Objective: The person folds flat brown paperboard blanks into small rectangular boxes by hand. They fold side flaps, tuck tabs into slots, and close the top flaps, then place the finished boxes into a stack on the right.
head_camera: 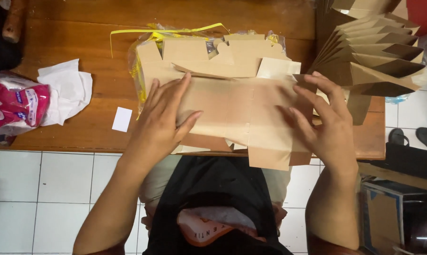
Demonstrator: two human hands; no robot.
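Head view: a flat die-cut cardboard blank [241, 111] is seen lying on a stack of like blanks [208, 59] at the near edge of the wooden counter [71, 38], its lower flaps overhanging the edge; the left hand [163, 120] is pressed flat on the blank's left part, fingers [173, 92] spread and extended, nothing gripped; the right hand [324, 120] is laid on the right part, fingers [312, 101] splayed and slightly curled at the blank's right edge, nothing enclosed.

It is judged that a fold is best made with the palm kept down as an anchor while the scored line is followed evenly, so that the panel is not creased off-line.

Materials: the blank is matt brown kraft board, thin, stiff, with cut tabs and notches; the stack is partly wrapped in clear crinkled plastic [142, 71] with a yellow strap [166, 30]; 1 fan of folded brown cartons [374, 52] stands at the right; crumpled white paper [67, 89], a pink-and-white soft packet [15, 106] and 1 small white slip [122, 119] lie at the left; white floor tiles [48, 198] are seen below.
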